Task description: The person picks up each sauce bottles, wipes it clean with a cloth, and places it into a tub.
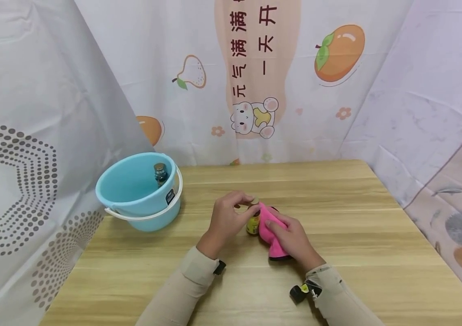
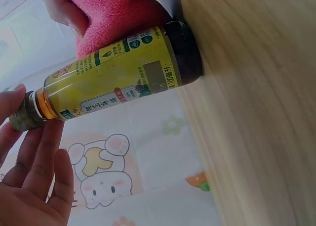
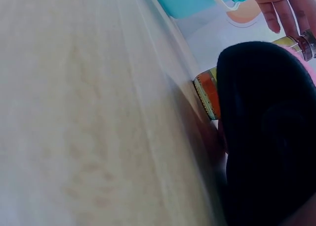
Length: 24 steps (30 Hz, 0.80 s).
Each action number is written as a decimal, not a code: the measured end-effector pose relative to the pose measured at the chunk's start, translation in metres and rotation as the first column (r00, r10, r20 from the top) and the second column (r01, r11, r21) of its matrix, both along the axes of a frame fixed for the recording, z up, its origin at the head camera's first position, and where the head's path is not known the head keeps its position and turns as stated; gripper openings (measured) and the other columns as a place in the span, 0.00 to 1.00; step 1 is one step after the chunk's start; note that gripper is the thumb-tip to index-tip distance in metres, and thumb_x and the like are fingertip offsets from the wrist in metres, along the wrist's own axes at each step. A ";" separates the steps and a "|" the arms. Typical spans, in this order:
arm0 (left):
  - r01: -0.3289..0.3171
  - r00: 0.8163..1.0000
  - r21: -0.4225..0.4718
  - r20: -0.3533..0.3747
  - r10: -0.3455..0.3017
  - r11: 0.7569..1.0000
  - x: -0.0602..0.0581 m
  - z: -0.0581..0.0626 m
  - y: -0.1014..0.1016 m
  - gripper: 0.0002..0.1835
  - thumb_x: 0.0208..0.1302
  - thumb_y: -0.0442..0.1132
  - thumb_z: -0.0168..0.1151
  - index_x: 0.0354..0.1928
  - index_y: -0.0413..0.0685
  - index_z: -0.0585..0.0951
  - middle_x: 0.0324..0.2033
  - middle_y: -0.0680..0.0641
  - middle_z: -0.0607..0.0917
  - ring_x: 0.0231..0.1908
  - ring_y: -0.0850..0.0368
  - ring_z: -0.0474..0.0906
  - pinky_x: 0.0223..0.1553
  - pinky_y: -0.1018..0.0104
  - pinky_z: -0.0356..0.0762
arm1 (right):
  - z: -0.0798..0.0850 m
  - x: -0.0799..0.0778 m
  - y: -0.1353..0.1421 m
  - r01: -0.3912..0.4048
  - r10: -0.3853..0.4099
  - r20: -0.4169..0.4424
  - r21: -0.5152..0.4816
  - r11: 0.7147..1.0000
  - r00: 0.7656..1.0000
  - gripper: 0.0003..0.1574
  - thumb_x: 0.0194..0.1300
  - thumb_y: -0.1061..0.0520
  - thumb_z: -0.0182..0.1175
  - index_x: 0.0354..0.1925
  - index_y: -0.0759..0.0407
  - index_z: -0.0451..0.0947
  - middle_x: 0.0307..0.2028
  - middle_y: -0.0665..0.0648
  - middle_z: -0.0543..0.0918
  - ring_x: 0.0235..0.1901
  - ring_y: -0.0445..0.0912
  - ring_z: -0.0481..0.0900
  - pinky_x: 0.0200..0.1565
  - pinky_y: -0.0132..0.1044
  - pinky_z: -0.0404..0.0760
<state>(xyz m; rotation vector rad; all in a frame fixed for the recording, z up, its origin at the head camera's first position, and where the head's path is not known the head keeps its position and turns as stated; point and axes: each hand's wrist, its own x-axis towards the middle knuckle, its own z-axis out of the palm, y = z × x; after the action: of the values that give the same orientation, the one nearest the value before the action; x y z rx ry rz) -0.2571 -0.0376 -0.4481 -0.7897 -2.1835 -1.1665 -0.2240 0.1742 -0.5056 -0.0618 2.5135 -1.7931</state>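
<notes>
A small bottle (image 1: 253, 225) with a yellow label and dark cap stands on the wooden table. My left hand (image 1: 227, 216) has its thumb and fingertips pinching the cap (image 2: 24, 114), as the left wrist view shows. Against the side of the bottle, my right hand (image 1: 293, 237) grips a fuzzy pink cloth (image 1: 269, 230), its thumb on top. The cloth bunches into a point near the bottle's neck and flares to a black end (image 1: 280, 258) at the bottom. That black part fills much of the right wrist view and hides most of the bottle there.
A light blue bucket (image 1: 137, 213) with a white handle stands at the back left of the table (image 1: 336, 280). Inside it is another dark bottle (image 1: 160, 174) with a gold cap. A printed curtain (image 1: 198, 117) hangs behind the table's far edge.
</notes>
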 end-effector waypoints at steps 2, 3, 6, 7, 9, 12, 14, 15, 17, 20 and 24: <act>0.006 1.000 -0.003 -0.009 -0.006 1.000 0.001 0.001 0.000 0.08 0.61 0.43 0.77 0.38 0.50 0.89 0.37 0.53 0.91 0.36 0.64 0.87 0.38 0.60 0.88 | 0.000 0.000 0.001 0.004 -0.004 0.001 0.017 1.000 1.000 0.30 0.70 0.37 0.66 0.67 0.39 0.79 0.50 0.59 0.86 0.34 0.46 0.82 0.36 0.37 0.82; 0.009 1.000 -0.004 -0.014 -0.009 1.000 0.001 0.001 0.000 0.08 0.61 0.43 0.78 0.38 0.50 0.89 0.37 0.53 0.91 0.36 0.64 0.87 0.38 0.60 0.88 | 0.000 0.000 0.001 0.005 -0.005 0.002 0.024 1.000 1.000 0.29 0.70 0.38 0.66 0.66 0.39 0.80 0.49 0.59 0.86 0.34 0.46 0.82 0.35 0.37 0.83; 0.012 1.000 -0.007 -0.022 -0.012 1.000 0.001 0.001 0.000 0.08 0.60 0.42 0.78 0.38 0.50 0.89 0.36 0.53 0.91 0.36 0.64 0.87 0.38 0.60 0.88 | 0.000 -0.001 0.002 0.008 -0.007 -0.019 0.069 0.998 1.000 0.27 0.70 0.41 0.67 0.65 0.41 0.81 0.51 0.58 0.86 0.35 0.46 0.82 0.36 0.37 0.82; 0.014 1.000 -0.008 -0.020 -0.014 1.000 0.001 0.001 0.000 0.08 0.60 0.41 0.78 0.38 0.50 0.89 0.36 0.53 0.91 0.36 0.64 0.87 0.38 0.61 0.88 | 0.000 -0.001 0.002 0.008 -0.006 -0.026 0.086 0.996 1.000 0.27 0.70 0.42 0.67 0.65 0.41 0.81 0.52 0.58 0.86 0.36 0.46 0.82 0.36 0.37 0.82; 0.015 1.000 -0.010 -0.019 -0.015 1.000 0.000 0.001 -0.001 0.08 0.60 0.42 0.78 0.39 0.50 0.89 0.36 0.54 0.91 0.36 0.65 0.86 0.39 0.62 0.88 | 0.001 -0.002 0.002 0.011 -0.004 -0.049 0.137 0.990 0.999 0.28 0.70 0.43 0.67 0.66 0.43 0.81 0.54 0.57 0.85 0.38 0.47 0.81 0.38 0.37 0.82; 0.018 1.000 -0.016 -0.018 -0.018 1.000 0.000 0.000 -0.002 0.09 0.61 0.43 0.78 0.39 0.49 0.89 0.36 0.53 0.91 0.36 0.65 0.86 0.41 0.66 0.87 | 0.001 -0.002 0.001 0.020 -0.005 -0.066 0.225 0.974 0.998 0.30 0.69 0.43 0.67 0.67 0.45 0.80 0.57 0.58 0.84 0.42 0.49 0.81 0.42 0.40 0.82; 0.020 1.000 -0.020 -0.022 -0.020 1.000 -0.001 0.000 -0.002 0.09 0.61 0.43 0.77 0.40 0.49 0.89 0.36 0.52 0.91 0.36 0.65 0.86 0.41 0.67 0.87 | 0.001 -0.001 0.000 0.023 -0.002 -0.075 0.281 0.960 0.997 0.31 0.70 0.43 0.66 0.68 0.46 0.78 0.60 0.60 0.83 0.46 0.51 0.81 0.47 0.44 0.83; 0.021 0.999 -0.020 -0.024 -0.022 1.000 0.000 0.000 -0.003 0.09 0.62 0.43 0.77 0.40 0.48 0.89 0.36 0.52 0.91 0.36 0.64 0.87 0.41 0.67 0.87 | 0.001 -0.001 -0.001 0.022 0.001 -0.076 0.302 0.953 0.997 0.32 0.70 0.43 0.66 0.69 0.47 0.78 0.62 0.61 0.81 0.49 0.52 0.81 0.49 0.46 0.83; 0.023 0.999 -0.021 -0.029 -0.024 1.000 0.000 0.000 -0.003 0.09 0.62 0.43 0.77 0.40 0.48 0.89 0.35 0.51 0.91 0.36 0.64 0.87 0.41 0.67 0.87 | 0.000 -0.001 -0.002 0.020 0.008 -0.084 0.328 0.944 0.996 0.32 0.70 0.43 0.66 0.69 0.48 0.77 0.64 0.62 0.80 0.52 0.54 0.80 0.53 0.51 0.83; 0.021 0.999 -0.019 -0.029 -0.022 1.000 0.000 0.000 -0.004 0.09 0.62 0.43 0.77 0.41 0.48 0.89 0.36 0.51 0.91 0.36 0.64 0.87 0.41 0.67 0.87 | 0.001 -0.001 -0.003 0.030 0.019 -0.127 0.370 0.929 0.992 0.31 0.71 0.44 0.66 0.68 0.49 0.78 0.64 0.63 0.80 0.52 0.54 0.81 0.53 0.52 0.84; 0.016 1.000 -0.022 -0.020 -0.017 1.000 -0.001 -0.002 -0.004 0.09 0.62 0.42 0.76 0.42 0.48 0.89 0.37 0.52 0.91 0.36 0.64 0.87 0.42 0.67 0.87 | 0.003 0.002 -0.005 0.045 0.040 -0.186 0.431 0.901 0.982 0.30 0.70 0.46 0.67 0.67 0.51 0.79 0.59 0.63 0.83 0.46 0.52 0.82 0.46 0.47 0.85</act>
<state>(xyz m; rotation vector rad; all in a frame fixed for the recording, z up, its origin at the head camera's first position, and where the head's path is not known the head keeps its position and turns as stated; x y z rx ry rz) -0.2578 -0.0415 -0.4499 -0.8271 -2.1805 -1.1394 -0.2220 0.1694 -0.5030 -0.2196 2.9859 -1.2332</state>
